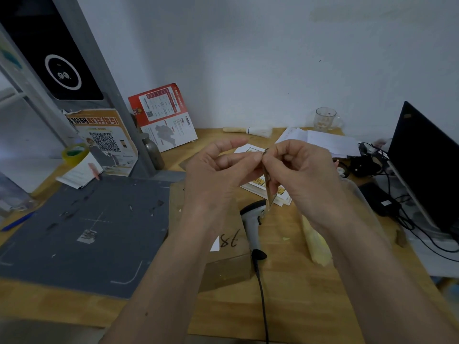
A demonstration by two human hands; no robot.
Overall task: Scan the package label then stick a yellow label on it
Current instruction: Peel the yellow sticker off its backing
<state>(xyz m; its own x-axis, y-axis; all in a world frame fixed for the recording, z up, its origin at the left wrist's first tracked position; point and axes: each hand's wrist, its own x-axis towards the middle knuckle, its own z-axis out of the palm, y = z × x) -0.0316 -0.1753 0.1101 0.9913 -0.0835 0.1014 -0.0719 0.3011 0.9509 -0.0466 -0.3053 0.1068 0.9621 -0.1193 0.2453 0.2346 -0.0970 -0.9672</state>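
A brown cardboard package (231,259) marked "18" lies on the wooden desk below my forearms. Above it, both hands are raised together. My left hand (218,167) and my right hand (298,175) pinch the top of a thin label sheet (268,192) that hangs edge-on between them. A stack of yellow label sheets (280,192) lies on the desk behind my hands. The grey handheld barcode scanner (253,219) lies right of the package, its black cable running toward me.
A dark grey mat (87,232) covers the left of the desk (293,294). A laptop (427,165) and tangled cables stand at the right. Papers, a glass mug (325,119), a brochure (164,115) and a tape roll (74,152) sit along the back.
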